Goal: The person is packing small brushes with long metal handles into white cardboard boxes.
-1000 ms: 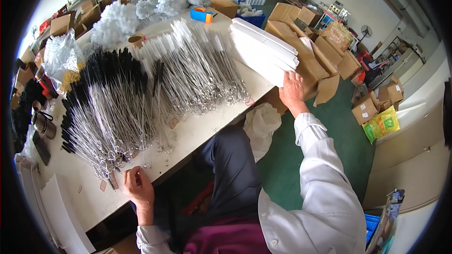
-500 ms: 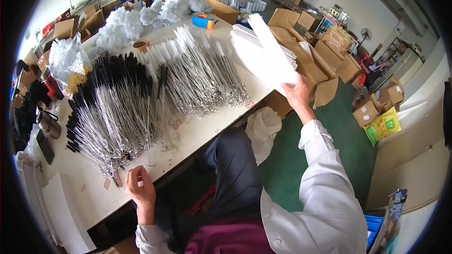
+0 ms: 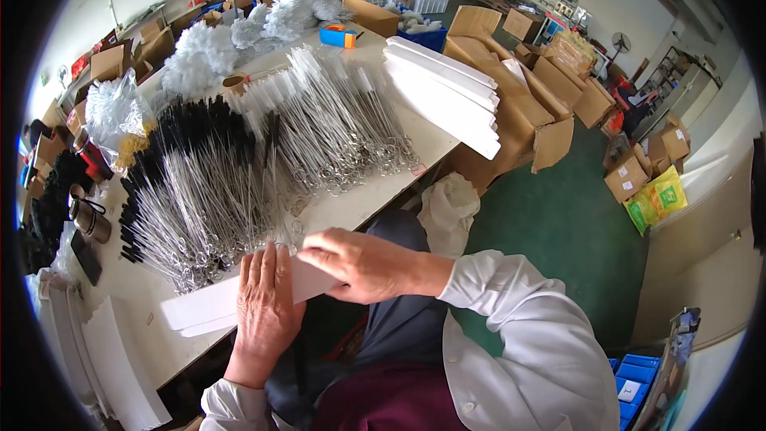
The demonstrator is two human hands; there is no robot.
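Observation:
A long flat white card sleeve (image 3: 199, 308) lies at the near edge of the white table (image 3: 383, 191). My left hand (image 3: 266, 303) presses flat on its middle, fingers spread. My right hand (image 3: 361, 262) pinches its right end. Just beyond the sleeve lie heaps of wire-handled bottle brushes, black-bristled ones (image 3: 191, 183) on the left and white-bristled ones (image 3: 331, 132) on the right. A stack of the same white sleeves (image 3: 443, 92) rests at the table's right edge.
Open cardboard boxes (image 3: 531, 108) crowd the green floor to the right. Fluffy white brush heads (image 3: 239, 32) and an orange tape dispenser (image 3: 337, 36) sit at the table's far end. More flat white sleeves (image 3: 112, 359) lie at the near left. A metal cup (image 3: 89, 219) stands left.
My right hand carried a white sleeve from the stack at the right down to the near table edge. My left hand moved onto it. The view dipped closer to the table.

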